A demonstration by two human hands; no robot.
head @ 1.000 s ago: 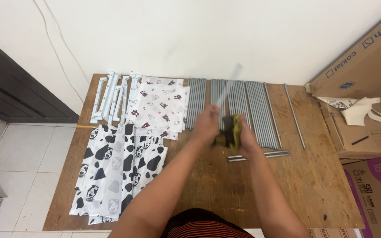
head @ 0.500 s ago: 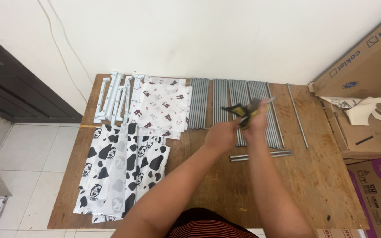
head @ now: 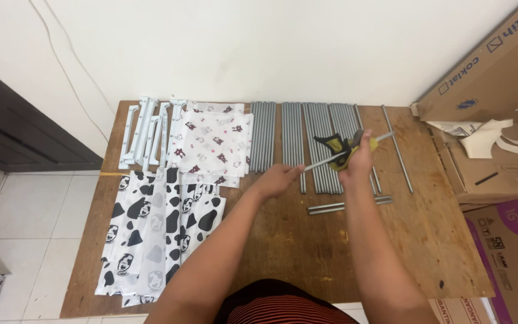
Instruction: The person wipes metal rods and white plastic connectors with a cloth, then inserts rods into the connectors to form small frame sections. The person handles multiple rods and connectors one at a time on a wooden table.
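Centre frame, above the bench [head: 271, 264]: your left hand [head: 280, 178] now grips the rod's [head: 325, 159] end; right hand [head: 358, 157] clasps the yellow-black connector [head: 337, 144], rod lowered from upright.

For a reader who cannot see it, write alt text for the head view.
A person's left hand and right hand hold a grey metal rod above a wooden board, the right hand also gripping a yellow-and-black cloth. Rows of rods, patterned fabric and white brackets lie on the board.
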